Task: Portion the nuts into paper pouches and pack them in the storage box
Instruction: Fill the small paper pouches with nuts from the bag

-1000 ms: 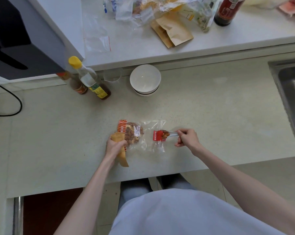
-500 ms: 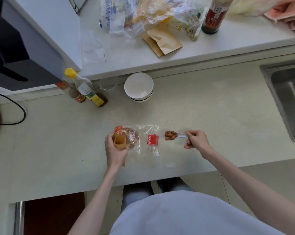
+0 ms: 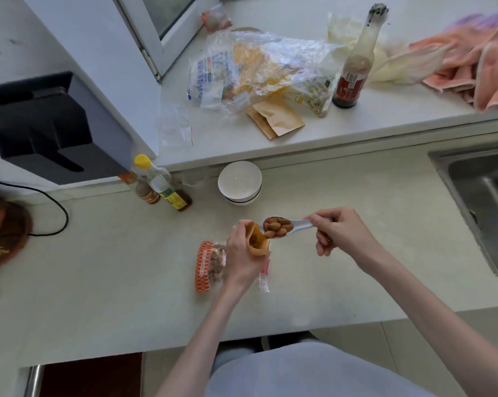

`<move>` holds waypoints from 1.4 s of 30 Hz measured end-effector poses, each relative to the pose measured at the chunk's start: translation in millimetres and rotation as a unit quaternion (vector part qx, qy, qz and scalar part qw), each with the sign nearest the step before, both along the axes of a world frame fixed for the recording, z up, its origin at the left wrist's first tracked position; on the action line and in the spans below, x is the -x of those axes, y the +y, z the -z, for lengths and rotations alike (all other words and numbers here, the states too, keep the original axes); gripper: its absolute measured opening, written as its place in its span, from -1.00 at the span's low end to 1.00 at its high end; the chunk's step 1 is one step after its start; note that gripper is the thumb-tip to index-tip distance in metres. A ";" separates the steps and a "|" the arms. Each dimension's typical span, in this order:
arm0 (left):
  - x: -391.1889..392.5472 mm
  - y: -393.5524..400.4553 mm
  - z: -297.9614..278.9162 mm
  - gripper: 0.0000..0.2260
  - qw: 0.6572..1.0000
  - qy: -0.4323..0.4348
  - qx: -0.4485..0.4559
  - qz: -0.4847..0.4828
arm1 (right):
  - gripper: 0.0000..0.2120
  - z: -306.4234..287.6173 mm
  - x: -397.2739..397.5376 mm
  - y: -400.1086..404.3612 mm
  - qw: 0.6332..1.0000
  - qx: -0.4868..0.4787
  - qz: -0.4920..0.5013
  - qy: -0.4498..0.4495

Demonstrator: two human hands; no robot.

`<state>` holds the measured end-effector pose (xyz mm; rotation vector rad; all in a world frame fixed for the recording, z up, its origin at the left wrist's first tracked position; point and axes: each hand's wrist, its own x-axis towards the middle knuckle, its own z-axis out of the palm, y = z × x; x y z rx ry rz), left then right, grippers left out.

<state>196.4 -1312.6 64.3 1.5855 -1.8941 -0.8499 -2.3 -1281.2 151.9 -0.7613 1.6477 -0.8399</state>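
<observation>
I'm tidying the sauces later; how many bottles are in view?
3. A tall dark sauce bottle stands on the raised ledge at the back. A yellow-capped bottle and a smaller brown bottle partly hidden behind it stand together on the counter left of the white bowl.

pale stone counter (image 3: pixel 356 267), steel sink (image 3: pixel 482 196) right, white sill (image 3: pixel 385 121), window frame (image 3: pixel 144 38)
</observation>
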 end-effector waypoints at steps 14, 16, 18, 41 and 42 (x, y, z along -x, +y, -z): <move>9.8 1.0 -46.6 -0.63 0.995 0.028 0.095 -0.012 | -0.74 -59.9 -27.1 -3.6 0.919 0.185 -0.162 0.308; 7.6 1.5 -47.9 -0.62 0.994 0.040 0.099 -0.017 | -0.75 -67.0 -34.1 -3.8 0.867 0.237 -0.206 0.387; 4.6 0.9 -48.7 -0.60 0.994 0.061 0.087 -0.027 | -0.77 -71.8 -37.7 -4.5 0.844 0.271 -0.208 0.414; -118.1 13.5 -61.0 -0.61 0.971 0.230 0.010 -0.063 | -0.80 -67.2 -115.7 34.1 0.912 0.340 0.073 0.218; -119.8 13.0 -60.4 -0.62 0.970 0.232 -0.015 -0.073 | -0.78 -64.5 -118.0 35.8 0.917 0.326 0.073 0.215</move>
